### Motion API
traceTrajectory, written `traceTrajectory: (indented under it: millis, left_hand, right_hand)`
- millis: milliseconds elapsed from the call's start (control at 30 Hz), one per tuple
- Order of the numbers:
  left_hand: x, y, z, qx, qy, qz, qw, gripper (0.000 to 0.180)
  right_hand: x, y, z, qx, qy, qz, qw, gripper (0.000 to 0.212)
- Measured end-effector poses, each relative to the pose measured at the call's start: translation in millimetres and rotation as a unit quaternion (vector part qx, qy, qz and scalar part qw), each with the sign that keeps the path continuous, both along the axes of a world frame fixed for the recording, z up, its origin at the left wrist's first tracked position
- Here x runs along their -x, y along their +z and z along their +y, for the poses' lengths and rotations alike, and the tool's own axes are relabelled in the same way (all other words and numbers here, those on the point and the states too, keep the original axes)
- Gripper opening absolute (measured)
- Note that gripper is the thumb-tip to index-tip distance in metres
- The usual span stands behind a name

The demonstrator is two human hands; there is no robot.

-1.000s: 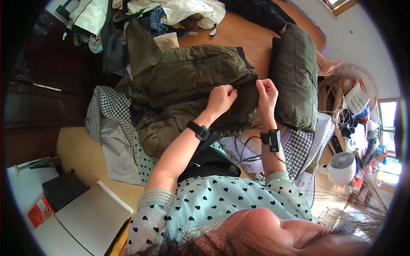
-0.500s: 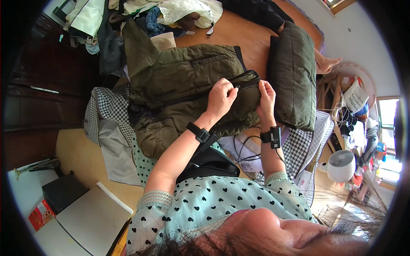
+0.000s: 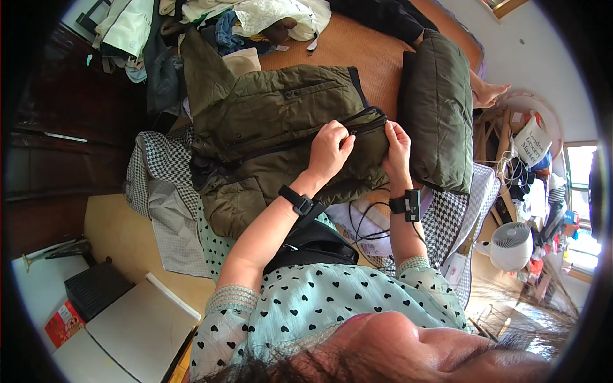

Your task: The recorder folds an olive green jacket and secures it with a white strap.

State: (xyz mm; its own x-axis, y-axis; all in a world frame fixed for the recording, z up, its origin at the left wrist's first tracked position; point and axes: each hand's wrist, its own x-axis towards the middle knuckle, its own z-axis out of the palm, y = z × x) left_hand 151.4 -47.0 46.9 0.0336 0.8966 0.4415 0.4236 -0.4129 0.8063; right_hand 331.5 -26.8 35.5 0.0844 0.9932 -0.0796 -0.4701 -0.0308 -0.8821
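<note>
An olive-green padded jacket (image 3: pixel 281 108) lies spread out before me, its front zipper running from the collar at the left to the hem at the right. My left hand (image 3: pixel 329 150) is closed in a pinch at the zipper (image 3: pixel 354 132), near the hem end; the pull itself is mostly hidden by the fingers. At the hem corner, my right hand (image 3: pixel 397 145) pinches the jacket's front edge between thumb and fingers. Between the two hands the zipper edges part in a narrow gap.
A rolled dark green padded bundle (image 3: pixel 437 112) lies right of the jacket. Heaped clothes (image 3: pixel 281 19) are at the far left of the orange-brown mat (image 3: pixel 345 45). Another person's foot (image 3: pixel 490 94) shows behind the bundle. Black cables (image 3: pixel 370 236) lie near my right forearm; a white fan (image 3: pixel 511 246) stands at right.
Both hands keep almost the same hold on the jacket. The left fingers have shifted only very slightly along the zipper.
</note>
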Motion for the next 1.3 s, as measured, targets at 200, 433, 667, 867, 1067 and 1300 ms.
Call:
traceTrajectory:
  millis: [200, 433, 667, 867, 1067, 1300]
  left_hand:
    - [9, 2, 4, 0.097, -0.011, 0.242, 0.965, 0.027]
    - [6, 30, 30, -0.138, 0.009, 0.088, 0.986, 0.034]
    - [-10, 25, 24, -0.086, -0.046, -0.001, 0.995, 0.011]
    - [-14, 13, 18, 0.016, -0.073, -0.12, 0.99, 0.008]
    - [-17, 8, 17, 0.088, -0.065, -0.224, 0.968, 0.007]
    - [-18, 13, 15, -0.002, -0.024, -0.147, 0.989, 0.008]
  right_hand:
    - [-5, 7, -9, 0.021, 0.065, -0.014, 0.998, 0.008]
    - [2, 16, -13, 0.025, 0.089, -0.025, 0.995, 0.004]
    - [2, 12, -12, 0.023, 0.073, -0.03, 0.997, 0.008]
    - [4, 11, -12, 0.035, 0.028, -0.099, 0.994, 0.012]
    - [12, 19, -16, 0.04, 0.014, -0.121, 0.992, 0.013]
    - [16, 25, -18, 0.04, 0.009, -0.114, 0.993, 0.015]
